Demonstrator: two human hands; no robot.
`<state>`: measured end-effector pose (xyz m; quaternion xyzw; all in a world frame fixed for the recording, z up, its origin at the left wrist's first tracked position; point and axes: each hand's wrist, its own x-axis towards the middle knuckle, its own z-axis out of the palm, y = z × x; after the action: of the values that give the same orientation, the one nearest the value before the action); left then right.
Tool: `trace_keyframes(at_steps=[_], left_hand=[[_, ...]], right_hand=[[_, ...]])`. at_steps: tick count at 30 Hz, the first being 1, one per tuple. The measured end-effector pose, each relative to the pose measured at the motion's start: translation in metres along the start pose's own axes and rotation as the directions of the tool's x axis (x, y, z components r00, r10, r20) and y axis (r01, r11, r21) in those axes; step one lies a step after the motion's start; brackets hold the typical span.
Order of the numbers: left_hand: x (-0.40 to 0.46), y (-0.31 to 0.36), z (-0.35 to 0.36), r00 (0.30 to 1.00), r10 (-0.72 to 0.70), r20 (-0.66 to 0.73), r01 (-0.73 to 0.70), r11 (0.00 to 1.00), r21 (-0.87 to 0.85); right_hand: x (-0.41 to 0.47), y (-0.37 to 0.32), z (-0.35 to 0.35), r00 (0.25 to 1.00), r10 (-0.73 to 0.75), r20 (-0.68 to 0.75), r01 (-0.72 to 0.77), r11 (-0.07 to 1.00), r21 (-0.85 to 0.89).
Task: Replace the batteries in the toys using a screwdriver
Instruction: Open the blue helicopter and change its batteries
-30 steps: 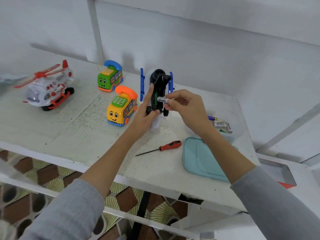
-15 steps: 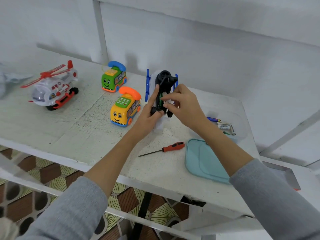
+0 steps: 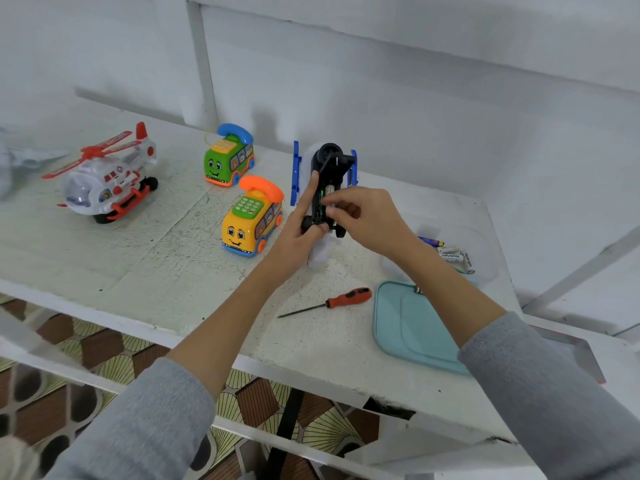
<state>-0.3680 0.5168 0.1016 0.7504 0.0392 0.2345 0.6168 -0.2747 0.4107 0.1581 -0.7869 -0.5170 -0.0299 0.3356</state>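
Toy (image 3: 323, 188) was held belly-up above the far middle of the counter (image 3: 138, 271), tail end resting near the surface. Black underside faced the camera, blue skids on both sides.

Left hand (image 3: 298, 233) was wrapped around the toy's left flank, thumb up along the edge, fingers curled under the near end. Right hand (image 3: 360, 216) had its fingertips pinched together at the open battery bay, pressing on a battery (image 3: 329, 194); only a sliver of it showed, so seating depth couldn't be read.

Handling, my read:
- Toy is hollow plastic, light and stiff. Grip the body shell, not the thin blue skids, which look likely to flex or snap.
- Battery is small, smooth and slippery. Pinch mid-barrel, push the spring end in first.
- Bay contacts are probably fragile, so no levering.

Screwdriver (image 3: 332, 301) lay on the counter, near side, apart from both hands, red handle to the right. Spare batteries (image 3: 450, 252) sat loose at the far right, beside the teal lid (image 3: 412, 327). Red-and-white helicopter (image 3: 104, 181), green bus (image 3: 228, 161) and yellow bus (image 3: 251, 220) stood to the left, untouched.

Cover wasn't visible; couldn't tell where it was.
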Motion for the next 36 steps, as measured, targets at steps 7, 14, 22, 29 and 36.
trace_keyframes(at_steps=[7, 14, 22, 29, 36], left_hand=[[0.000, -0.001, 0.001, 1.000, -0.018, 0.000, 0.018, 1.000, 0.004], [0.002, 0.003, 0.003, 0.999, -0.039, -0.007, 0.039, 0.999, 0.009], [-0.001, 0.003, 0.000, 0.999, -0.038, -0.037, 0.040, 0.998, 0.039], [-0.002, 0.004, 0.002, 0.997, -0.069, -0.032, 0.070, 0.997, 0.017], [-0.003, 0.004, 0.003, 0.999, -0.045, -0.026, 0.045, 0.999, 0.014]], right_hand=[[0.004, 0.003, 0.004, 0.988, 0.156, -0.005, -0.153, 0.977, 0.147], [0.004, 0.003, 0.009, 0.978, 0.209, -0.015, -0.201, 0.956, 0.214], [-0.018, 0.006, -0.023, 0.974, 0.173, 0.146, -0.199, 0.962, 0.186], [-0.087, 0.041, -0.072, 0.925, 0.354, 0.138, -0.367, 0.927, 0.077], [-0.158, 0.074, -0.084, 0.840, 0.523, 0.145, -0.500, 0.849, -0.170]])
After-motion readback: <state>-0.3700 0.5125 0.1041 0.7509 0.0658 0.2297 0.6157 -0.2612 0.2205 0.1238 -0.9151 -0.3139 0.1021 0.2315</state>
